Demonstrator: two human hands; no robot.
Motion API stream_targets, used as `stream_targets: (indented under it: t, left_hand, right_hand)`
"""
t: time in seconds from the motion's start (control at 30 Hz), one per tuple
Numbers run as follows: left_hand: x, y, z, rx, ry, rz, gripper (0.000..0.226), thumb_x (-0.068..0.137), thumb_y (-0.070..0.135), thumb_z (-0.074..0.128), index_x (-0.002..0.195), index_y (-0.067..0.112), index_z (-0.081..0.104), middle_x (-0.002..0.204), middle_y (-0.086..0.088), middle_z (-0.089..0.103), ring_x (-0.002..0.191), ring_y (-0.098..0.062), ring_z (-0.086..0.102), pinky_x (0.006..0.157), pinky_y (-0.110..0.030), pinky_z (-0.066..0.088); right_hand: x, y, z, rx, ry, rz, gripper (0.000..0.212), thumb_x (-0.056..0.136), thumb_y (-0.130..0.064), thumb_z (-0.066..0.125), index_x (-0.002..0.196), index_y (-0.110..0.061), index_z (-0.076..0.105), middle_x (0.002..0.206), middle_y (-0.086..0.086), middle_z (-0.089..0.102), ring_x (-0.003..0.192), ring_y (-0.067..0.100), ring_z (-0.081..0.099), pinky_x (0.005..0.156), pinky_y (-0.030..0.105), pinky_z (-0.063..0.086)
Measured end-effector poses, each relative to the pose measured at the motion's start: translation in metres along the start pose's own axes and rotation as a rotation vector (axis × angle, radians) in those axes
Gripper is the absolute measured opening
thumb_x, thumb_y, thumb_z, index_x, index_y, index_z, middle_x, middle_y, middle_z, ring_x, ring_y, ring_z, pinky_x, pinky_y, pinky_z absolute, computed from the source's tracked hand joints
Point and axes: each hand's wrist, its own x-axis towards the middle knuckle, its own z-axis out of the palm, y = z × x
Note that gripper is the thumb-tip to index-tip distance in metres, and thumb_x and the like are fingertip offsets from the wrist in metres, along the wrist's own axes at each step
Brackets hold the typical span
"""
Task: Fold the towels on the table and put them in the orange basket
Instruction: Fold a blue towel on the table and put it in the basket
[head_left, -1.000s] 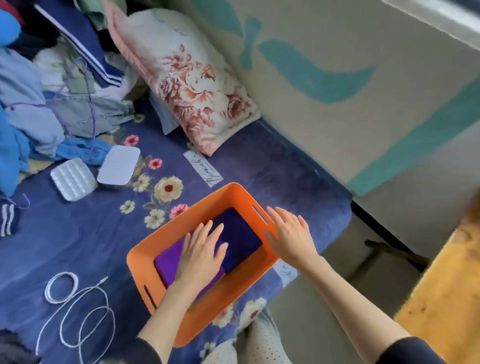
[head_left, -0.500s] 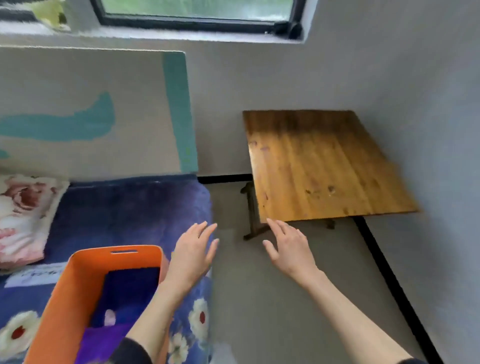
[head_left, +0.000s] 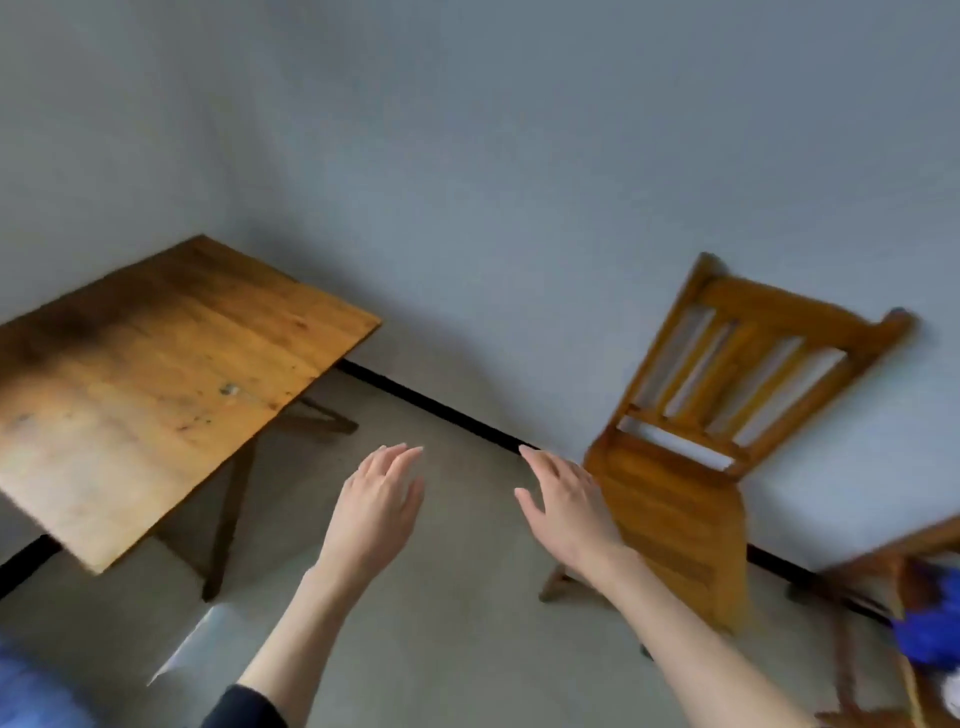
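Note:
My left hand and my right hand hover side by side over the grey floor, palms down, fingers straight, holding nothing. The wooden table stands to the left with a bare top; no towel lies on it. The orange basket is out of view. A blue cloth shows at the lower right edge beside a second piece of wooden furniture.
A wooden slatted chair stands against the grey wall just right of my right hand. A bit of the blue bed cover shows at the bottom left corner. Bare grey floor lies between table and chair.
The view has swung right, from the bed and orange basket to the table and then the chair. Both hands left the basket and now hover empty over the floor.

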Motion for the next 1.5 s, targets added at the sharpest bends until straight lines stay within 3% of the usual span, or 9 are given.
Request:
stream_targets:
  t: [0.37, 0.53, 0.8, 1.13, 1.37, 1.5]
  left_hand:
    - [0.074, 0.258, 0.156, -0.097, -0.368, 0.562, 0.039, 0.098, 0.031, 0.041, 0.135, 0.019, 0.045, 0.138, 0.0, 0.047, 0.127, -0.019, 0.043, 0.104, -0.033, 0.037]
    - [0.101, 0.346, 0.221, -0.102, -0.5, 0.678, 0.04, 0.098, 0.036, 0.038, 0.137, 0.025, 0.042, 0.142, 0.003, 0.043, 0.134, -0.015, 0.036, 0.108, -0.033, 0.035]
    - [0.15, 0.485, 0.316, -0.147, -0.639, 0.819, 0.037, 0.099, 0.03, 0.039, 0.135, 0.021, 0.045, 0.138, 0.001, 0.047, 0.128, -0.016, 0.043, 0.105, -0.028, 0.036]
    - [0.137, 0.611, 0.422, -0.071, -0.873, 1.078, 0.034, 0.1, 0.023, 0.036, 0.13, 0.017, 0.049, 0.133, 0.0, 0.051, 0.122, -0.017, 0.047, 0.099, -0.025, 0.036]
    - [0.101, 0.683, 0.51, 0.016, -0.999, 1.021, 0.034, 0.098, 0.024, 0.038, 0.13, 0.017, 0.049, 0.131, -0.002, 0.052, 0.121, -0.018, 0.046, 0.097, -0.024, 0.034]
    - [0.063, 0.73, 0.572, 0.117, -1.134, 0.854, 0.037, 0.097, 0.024, 0.041, 0.134, 0.019, 0.045, 0.137, -0.001, 0.047, 0.125, -0.02, 0.043, 0.104, -0.03, 0.034]
  right_hand:
    - [-0.129, 0.233, -0.077, 0.037, 0.244, 0.61, 0.051, 0.097, -0.036, 0.041, 0.145, -0.021, 0.028, 0.144, -0.002, 0.042, 0.131, 0.016, 0.04, 0.109, 0.032, 0.032]
    - [-0.155, 0.322, -0.098, 0.038, 0.266, 0.783, 0.052, 0.097, -0.036, 0.042, 0.145, -0.019, 0.029, 0.143, 0.0, 0.043, 0.131, 0.017, 0.04, 0.109, 0.033, 0.032]
    - [-0.172, 0.455, -0.136, 0.07, 0.322, 0.998, 0.05, 0.096, -0.034, 0.045, 0.142, -0.017, 0.035, 0.135, 0.001, 0.05, 0.123, 0.016, 0.046, 0.1, 0.029, 0.038]
    - [-0.248, 0.574, -0.14, 0.227, 0.35, 1.303, 0.047, 0.096, -0.032, 0.045, 0.14, -0.018, 0.036, 0.129, 0.003, 0.053, 0.117, 0.018, 0.049, 0.096, 0.03, 0.04]
    - [-0.312, 0.679, -0.109, 0.328, 0.226, 1.393, 0.047, 0.097, -0.033, 0.042, 0.141, -0.018, 0.034, 0.135, 0.004, 0.049, 0.122, 0.02, 0.047, 0.097, 0.032, 0.039]
    - [-0.347, 0.752, -0.093, 0.399, 0.15, 1.372, 0.047, 0.097, -0.032, 0.043, 0.141, -0.017, 0.034, 0.136, 0.004, 0.048, 0.122, 0.02, 0.047, 0.097, 0.032, 0.04]
